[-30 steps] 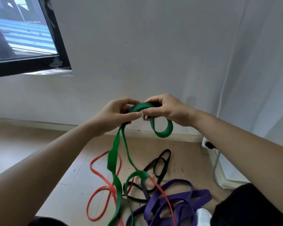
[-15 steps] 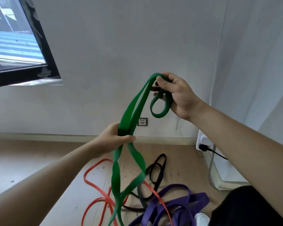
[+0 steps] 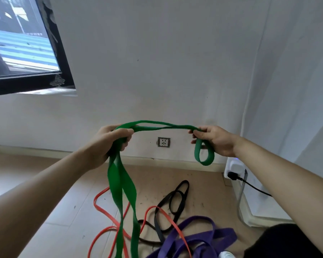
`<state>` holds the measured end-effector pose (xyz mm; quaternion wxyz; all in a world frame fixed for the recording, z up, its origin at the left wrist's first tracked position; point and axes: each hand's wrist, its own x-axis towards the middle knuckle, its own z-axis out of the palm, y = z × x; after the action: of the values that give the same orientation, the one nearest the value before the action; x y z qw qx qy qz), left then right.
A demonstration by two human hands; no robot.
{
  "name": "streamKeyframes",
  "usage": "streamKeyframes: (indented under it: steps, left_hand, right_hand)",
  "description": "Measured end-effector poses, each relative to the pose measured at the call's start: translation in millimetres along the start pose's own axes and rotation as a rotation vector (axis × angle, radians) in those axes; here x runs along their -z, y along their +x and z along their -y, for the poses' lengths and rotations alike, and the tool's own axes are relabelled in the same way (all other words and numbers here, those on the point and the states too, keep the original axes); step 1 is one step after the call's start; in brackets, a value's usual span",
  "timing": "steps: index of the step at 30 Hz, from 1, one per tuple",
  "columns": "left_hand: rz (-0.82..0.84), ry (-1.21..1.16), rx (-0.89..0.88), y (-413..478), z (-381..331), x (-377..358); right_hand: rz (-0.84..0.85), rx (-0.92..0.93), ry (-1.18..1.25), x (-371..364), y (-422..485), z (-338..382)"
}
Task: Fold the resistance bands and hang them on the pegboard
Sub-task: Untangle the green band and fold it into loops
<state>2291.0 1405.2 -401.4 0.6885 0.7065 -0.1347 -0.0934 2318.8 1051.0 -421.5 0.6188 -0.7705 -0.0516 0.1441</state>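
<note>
I hold a green resistance band in both hands at chest height. My left hand grips it where two strands hang down to the floor. My right hand pinches the other end, with a small loop dangling below the fingers. A doubled length of band spans between the hands. On the floor lie a red band, a black band and a purple band, loosely tangled. No pegboard is in view.
A white wall with a socket faces me. A dark-framed window is at the upper left. A white unit with a plugged-in black cable stands at the right by a white curtain.
My right hand has come down and moved right; my left hand has risen. The band is now stretched level between them instead of slanting upward.
</note>
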Motion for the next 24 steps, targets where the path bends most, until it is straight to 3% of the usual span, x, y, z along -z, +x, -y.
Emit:
streamKeyframes:
  steps: [5,9,12,18,24]
  left_hand:
    - [-0.019,-0.053,0.002,-3.8,2.7,1.3]
    - [-0.008,-0.026,0.003,-8.2,4.3,-7.0]
    - [0.013,0.029,0.018,-10.6,4.9,-13.5]
    - [0.151,0.208,0.029,-14.4,9.8,-28.9]
    - [0.209,0.297,0.046,-13.6,9.9,-21.4]
  right_hand:
    - [0.217,-0.118,-0.396,-17.8,2.6,-20.0]
    - [0.345,-0.142,-0.554,-44.4,5.4,-30.2]
    - [0.382,-0.086,-0.485,-70.0,2.6,-26.1]
    - [0.316,0.201,-0.032,-115.0,0.7,13.9]
    - [0.244,0.205,-0.116,-108.2,-2.4,30.2]
